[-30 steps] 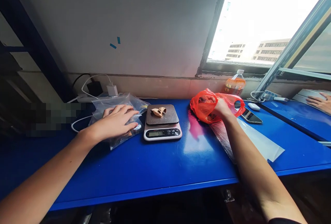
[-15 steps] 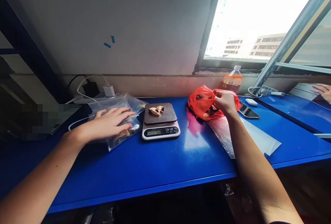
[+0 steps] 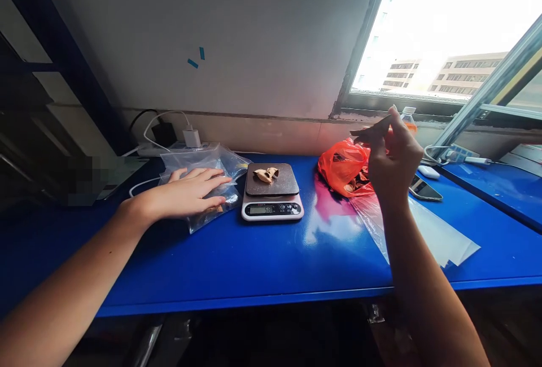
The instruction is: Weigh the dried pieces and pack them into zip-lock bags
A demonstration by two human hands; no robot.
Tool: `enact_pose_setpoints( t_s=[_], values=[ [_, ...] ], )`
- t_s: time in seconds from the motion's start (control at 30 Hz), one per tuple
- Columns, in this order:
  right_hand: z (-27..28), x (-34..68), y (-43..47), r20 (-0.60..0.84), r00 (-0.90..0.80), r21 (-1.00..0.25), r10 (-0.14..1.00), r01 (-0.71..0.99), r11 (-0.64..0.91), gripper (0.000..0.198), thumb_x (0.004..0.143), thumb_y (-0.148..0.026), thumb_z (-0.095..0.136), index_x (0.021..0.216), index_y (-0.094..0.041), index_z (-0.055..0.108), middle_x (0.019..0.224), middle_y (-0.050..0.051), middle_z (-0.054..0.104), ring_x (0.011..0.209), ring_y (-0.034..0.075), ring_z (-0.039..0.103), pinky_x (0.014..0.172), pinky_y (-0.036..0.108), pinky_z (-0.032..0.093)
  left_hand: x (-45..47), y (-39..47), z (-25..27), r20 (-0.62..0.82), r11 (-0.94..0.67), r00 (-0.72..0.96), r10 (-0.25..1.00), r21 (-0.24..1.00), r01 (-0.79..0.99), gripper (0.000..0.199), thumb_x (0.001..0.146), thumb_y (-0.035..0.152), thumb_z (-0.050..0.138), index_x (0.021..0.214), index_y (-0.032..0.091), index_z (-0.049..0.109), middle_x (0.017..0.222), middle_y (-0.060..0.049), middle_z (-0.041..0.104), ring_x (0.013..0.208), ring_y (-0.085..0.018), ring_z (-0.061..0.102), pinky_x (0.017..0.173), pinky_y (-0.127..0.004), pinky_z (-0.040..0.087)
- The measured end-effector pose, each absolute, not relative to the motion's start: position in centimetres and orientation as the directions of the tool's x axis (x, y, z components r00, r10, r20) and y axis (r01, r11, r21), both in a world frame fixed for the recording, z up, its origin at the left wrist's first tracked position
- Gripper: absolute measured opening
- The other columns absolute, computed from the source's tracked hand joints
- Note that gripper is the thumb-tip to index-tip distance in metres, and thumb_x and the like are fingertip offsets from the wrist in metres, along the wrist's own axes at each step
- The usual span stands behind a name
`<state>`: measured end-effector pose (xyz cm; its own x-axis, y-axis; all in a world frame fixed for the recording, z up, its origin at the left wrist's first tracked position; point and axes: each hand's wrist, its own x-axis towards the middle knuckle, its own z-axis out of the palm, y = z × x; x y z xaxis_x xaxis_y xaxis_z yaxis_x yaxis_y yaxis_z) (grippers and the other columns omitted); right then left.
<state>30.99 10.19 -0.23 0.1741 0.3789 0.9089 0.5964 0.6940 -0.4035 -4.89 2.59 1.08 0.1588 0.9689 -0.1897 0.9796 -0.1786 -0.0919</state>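
My left hand (image 3: 196, 192) lies flat with fingers spread on clear plastic bags (image 3: 199, 155); it grips nothing. To its right stands a kitchen scale (image 3: 272, 210) with pieces of what looks like dried peel (image 3: 266, 175) on its dark plate. The display seems to read 5.8, though it is small. My right hand (image 3: 393, 155) is raised above the red plastic bag (image 3: 339, 166), pinching a dark piece of dried peel (image 3: 372, 131) between thumb and fingers. More dark pieces show in the bag's opening, partly hidden behind my hand.
A flat clear bag (image 3: 440, 234) lies right of the red bag. Behind are a phone (image 3: 425, 189), a white earphone case (image 3: 428, 172) and a drink bottle (image 3: 409, 118). A white charger (image 3: 192, 138) with cables stands at back left. The blue table's front edge (image 3: 254, 301) is near.
My right hand has risen out of the red bag with a piece of dried peel in its fingers. My left hand stays on the clear bags. The view has shifted slightly.
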Motion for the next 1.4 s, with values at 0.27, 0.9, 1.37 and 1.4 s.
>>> enact_pose_setpoints(
  t_s=[0.27, 0.9, 1.37, 1.4],
  values=[
    [-2.2, 23.7, 7.2, 0.865, -0.211, -0.314, 0.455, 0.479, 0.819, 0.034, 0.089, -0.019, 0.047, 0.12, -0.019, 0.059, 0.091, 0.005, 0.069, 0.082, 0.015, 0.066, 0.071, 0.027, 0.056, -5.0, 2.5, 1.4, -0.198, -0.178, 0.163, 0.967, -0.061, 0.982, 0.067, 0.086, 0.062, 0.034, 0.147, 0.036, 0.031, 0.158, 0.002, 0.022, 0.146, -0.028, 0.014, 0.115, -0.054, 0.009],
    [-3.6, 22.7, 7.1, 0.733, -0.335, -0.412, 0.592, 0.473, 0.779, 0.033, 0.094, -0.034, 0.046, 0.112, -0.017, 0.067, 0.088, 0.007, 0.071, 0.075, 0.015, 0.066, 0.069, 0.027, 0.054, -5.3, 1.8, 1.7, -0.199, -0.202, 0.195, 0.96, -0.018, 0.979, 0.065, 0.088, 0.06, 0.034, 0.146, 0.033, 0.033, 0.157, -0.001, 0.024, 0.145, -0.029, 0.017, 0.115, -0.054, 0.009],
    [-4.0, 22.5, 7.2, 0.694, -0.307, -0.456, 0.652, 0.513, 0.727, 0.039, 0.092, -0.026, 0.044, 0.126, -0.015, 0.059, 0.091, 0.006, 0.073, 0.079, 0.017, 0.07, 0.071, 0.026, 0.054, -5.2, 1.7, 1.8, -0.217, -0.204, 0.191, 0.957, -0.04, 0.978, 0.064, 0.089, 0.061, 0.033, 0.147, 0.034, 0.031, 0.158, 0.0, 0.022, 0.145, -0.027, 0.016, 0.115, -0.053, 0.008],
    [-4.0, 22.5, 7.3, 0.693, -0.303, -0.459, 0.654, 0.514, 0.724, 0.035, 0.092, -0.026, 0.045, 0.12, -0.015, 0.064, 0.091, 0.007, 0.073, 0.078, 0.018, 0.07, 0.071, 0.026, 0.055, -5.2, 1.6, 1.8, -0.215, -0.201, 0.187, 0.958, -0.043, 0.979, 0.064, 0.089, 0.06, 0.033, 0.147, 0.034, 0.031, 0.158, 0.0, 0.022, 0.145, -0.027, 0.016, 0.115, -0.053, 0.008]
  ],
)
